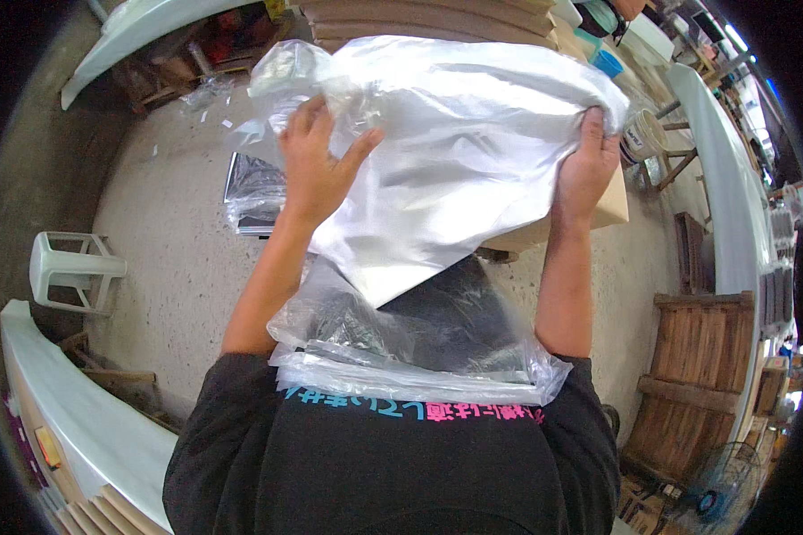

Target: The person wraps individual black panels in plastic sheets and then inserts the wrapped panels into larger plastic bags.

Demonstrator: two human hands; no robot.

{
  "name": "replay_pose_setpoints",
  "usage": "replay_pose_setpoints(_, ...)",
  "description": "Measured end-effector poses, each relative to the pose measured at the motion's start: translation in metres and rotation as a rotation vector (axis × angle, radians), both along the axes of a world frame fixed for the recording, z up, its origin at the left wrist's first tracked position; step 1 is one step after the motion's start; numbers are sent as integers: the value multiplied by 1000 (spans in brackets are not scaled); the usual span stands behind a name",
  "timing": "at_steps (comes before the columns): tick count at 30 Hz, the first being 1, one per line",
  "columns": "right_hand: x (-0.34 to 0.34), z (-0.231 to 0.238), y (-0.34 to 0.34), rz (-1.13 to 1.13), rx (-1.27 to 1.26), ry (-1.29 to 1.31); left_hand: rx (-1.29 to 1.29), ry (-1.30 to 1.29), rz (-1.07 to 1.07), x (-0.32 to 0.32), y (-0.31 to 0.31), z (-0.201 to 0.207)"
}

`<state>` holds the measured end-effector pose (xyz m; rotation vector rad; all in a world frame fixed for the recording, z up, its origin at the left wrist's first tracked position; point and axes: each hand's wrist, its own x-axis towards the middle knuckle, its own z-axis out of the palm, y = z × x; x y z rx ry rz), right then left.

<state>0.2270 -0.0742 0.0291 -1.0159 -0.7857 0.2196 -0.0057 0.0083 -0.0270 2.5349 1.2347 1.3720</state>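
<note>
In the head view, the silver sheet [459,134] spreads between the two hands, which stand well apart. The right hand [587,165] is clamped on its right edge, thumb on top — the other fingers mostly tucked out of sight behind it. The left hand [317,165] has its fingers and thumb spread at the sheet's left side, over crumpled clear plastic; whether the fingertips press on it is hard to tell.

The sheet covers much of a cardboard box [611,205] under the right hand, and its folds hide its full outline. Nearer the body, between the forearms, lies a clear plastic bag [357,325] with something dark beneath, blurred by glare. Just beside the left wrist, a dark plastic-wrapped item [257,187] is partly hidden by the arm. Beyond both hands, a brown stack [428,20] is cut off by the upper edge.

Blue and pink lettering runs upside down across the black shirt [393,464] — partly covered by the bag. A pale bucket [642,138] beyond the right hand bears small dark print.
</note>
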Motion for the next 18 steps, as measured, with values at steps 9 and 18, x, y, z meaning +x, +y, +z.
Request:
replay_pose_setpoints(9,-30,-23,1,61,-56,49,143,-174,-518,45,-45,26)
replay_pose_setpoints(18,-46,-16,-18,433,-43,61,-68,107,-422,77,-60,35)
